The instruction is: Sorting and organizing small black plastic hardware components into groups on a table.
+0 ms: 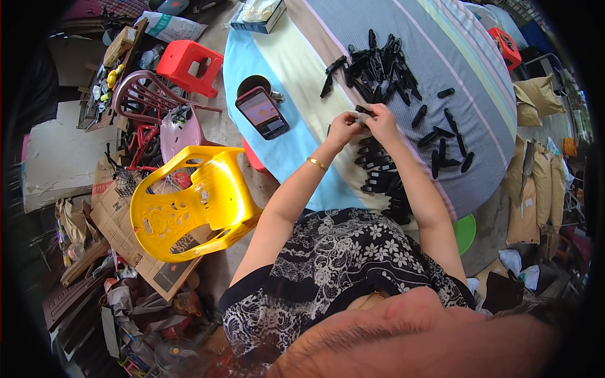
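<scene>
My left hand [343, 130] and my right hand [383, 124] meet over the cloth-covered round table [296, 160], fingertips pinched together. Between them is a small black plastic piece [363, 109], its far end poking out past the fingers; the rest is hidden. Just beyond lies a heap of long, narrow black plastic pieces [378, 66]. Under my wrists, closer to me, similar black pieces [379, 179] lie side by side in a packed row, some with pale patches. Several loose black pieces [443, 151] are scattered to the right of my right hand.
A phone with a lit screen [263, 113] leans on a dark round mug [254, 83] at the table's left. A box [258, 19] sits at the far edge. Left of the table stand a yellow plastic chair [195, 201], a pink chair [176, 132] and a red stool [189, 66].
</scene>
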Available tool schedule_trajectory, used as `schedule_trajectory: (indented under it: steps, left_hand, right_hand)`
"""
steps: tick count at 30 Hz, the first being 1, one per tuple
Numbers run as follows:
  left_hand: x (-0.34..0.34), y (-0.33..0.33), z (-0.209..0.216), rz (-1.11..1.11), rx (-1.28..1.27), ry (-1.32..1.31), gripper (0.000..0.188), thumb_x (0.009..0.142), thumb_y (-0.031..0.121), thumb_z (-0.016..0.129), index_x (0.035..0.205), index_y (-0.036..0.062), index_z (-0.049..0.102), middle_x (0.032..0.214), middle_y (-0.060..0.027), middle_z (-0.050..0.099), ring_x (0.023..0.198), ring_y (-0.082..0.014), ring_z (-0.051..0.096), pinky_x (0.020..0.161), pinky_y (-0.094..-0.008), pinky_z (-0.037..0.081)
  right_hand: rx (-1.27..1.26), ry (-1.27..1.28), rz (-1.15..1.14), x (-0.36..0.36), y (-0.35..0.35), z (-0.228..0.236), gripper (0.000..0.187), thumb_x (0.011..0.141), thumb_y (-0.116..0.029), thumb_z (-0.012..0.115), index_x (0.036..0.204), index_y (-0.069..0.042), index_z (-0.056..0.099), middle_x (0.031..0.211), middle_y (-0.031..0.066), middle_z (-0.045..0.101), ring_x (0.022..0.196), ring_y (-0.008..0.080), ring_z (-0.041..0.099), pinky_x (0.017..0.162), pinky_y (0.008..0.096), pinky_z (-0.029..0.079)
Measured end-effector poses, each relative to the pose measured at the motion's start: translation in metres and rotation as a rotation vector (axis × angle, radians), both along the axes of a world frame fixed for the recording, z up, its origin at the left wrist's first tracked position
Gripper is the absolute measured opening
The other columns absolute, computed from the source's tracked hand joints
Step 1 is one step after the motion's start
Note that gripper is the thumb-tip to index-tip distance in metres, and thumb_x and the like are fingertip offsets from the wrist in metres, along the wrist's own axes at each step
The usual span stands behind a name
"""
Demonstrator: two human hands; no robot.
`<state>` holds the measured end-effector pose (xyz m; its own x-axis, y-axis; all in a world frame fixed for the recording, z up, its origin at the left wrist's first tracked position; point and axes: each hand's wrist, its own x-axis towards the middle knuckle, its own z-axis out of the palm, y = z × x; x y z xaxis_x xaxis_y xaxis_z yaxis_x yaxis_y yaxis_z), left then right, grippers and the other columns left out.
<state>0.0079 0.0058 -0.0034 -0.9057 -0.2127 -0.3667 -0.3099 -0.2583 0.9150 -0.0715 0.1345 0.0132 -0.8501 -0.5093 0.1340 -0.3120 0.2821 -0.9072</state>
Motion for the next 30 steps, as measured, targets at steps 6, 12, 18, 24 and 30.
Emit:
schedule_trajectory:
  steps: [6,12,18,24,30]
  left_hand:
    - [0.018,0.004,0.024,-0.100,-1.036,0.248,0.019,0.067,0.005,0.063,0.085,0.0041,0.067,0.087,-0.0138,0.060,0.085,-0.0344,0.055,0.079,-0.0398,0.047]
    - [0.013,0.003,0.016,-0.126,-1.092,0.209,0.017,0.068,0.003,0.060,0.083,0.0058,0.068,0.084,-0.0138,0.056,0.086,-0.0323,0.052,0.079,-0.0382,0.045]
    - [0.011,-0.001,0.014,-0.154,-1.063,0.217,0.016,0.068,0.003,0.059,0.081,0.0050,0.068,0.084,-0.0142,0.057,0.086,-0.0326,0.052,0.078,-0.0388,0.045]
    - [0.013,-0.002,0.012,-0.171,-1.055,0.240,0.017,0.066,0.002,0.060,0.080,0.0049,0.068,0.083,-0.0143,0.057,0.085,-0.0329,0.052,0.078,-0.0390,0.045]
    - [0.008,-0.005,0.008,-0.170,-1.038,0.286,0.020,0.064,0.001,0.062,0.083,0.0050,0.068,0.079,-0.0138,0.056,0.084,-0.0330,0.053,0.076,-0.0394,0.045]
  right_hand:
    - [0.274,0.339,0.209,-0.001,0.037,0.001,0.020,0.066,-0.003,0.059,0.085,-0.002,0.064,0.083,0.0123,0.057,0.081,0.0292,0.056,0.071,0.0360,0.047]
    - [0.393,0.440,0.281,-0.003,0.045,0.024,0.019,0.064,0.000,0.057,0.081,-0.004,0.062,0.084,0.0106,0.057,0.085,0.0295,0.054,0.072,0.0372,0.046]
    - [0.403,0.612,0.258,0.002,0.044,0.027,0.022,0.062,0.000,0.057,0.084,-0.003,0.059,0.087,0.0092,0.055,0.086,0.0284,0.052,0.072,0.0368,0.046]
    - [0.528,0.731,0.343,-0.006,0.048,0.030,0.018,0.066,-0.003,0.056,0.084,-0.005,0.055,0.087,0.0085,0.054,0.089,0.0268,0.052,0.075,0.0365,0.043]
    - [0.551,0.767,0.424,-0.014,0.051,0.031,0.015,0.067,-0.004,0.055,0.081,-0.005,0.057,0.085,0.0082,0.054,0.088,0.0265,0.052,0.075,0.0361,0.043]
